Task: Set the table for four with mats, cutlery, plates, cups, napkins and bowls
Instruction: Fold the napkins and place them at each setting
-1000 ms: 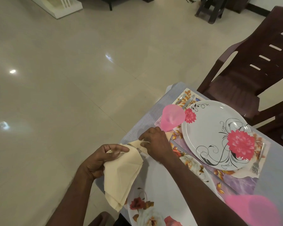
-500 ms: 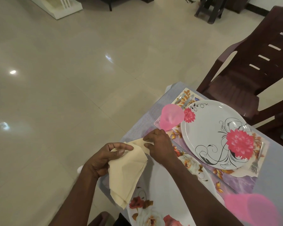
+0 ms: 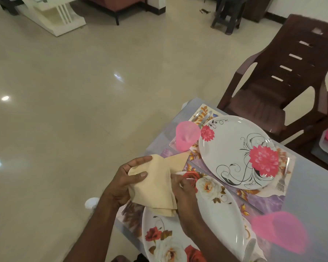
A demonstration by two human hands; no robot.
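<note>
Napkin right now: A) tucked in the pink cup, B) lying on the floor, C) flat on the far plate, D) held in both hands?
D: the left hand and right hand both grip the cream napkin above the near plate.

There are no words, numbers, labels or signs to read here. The plates and mats have only flower pictures on them.
</note>
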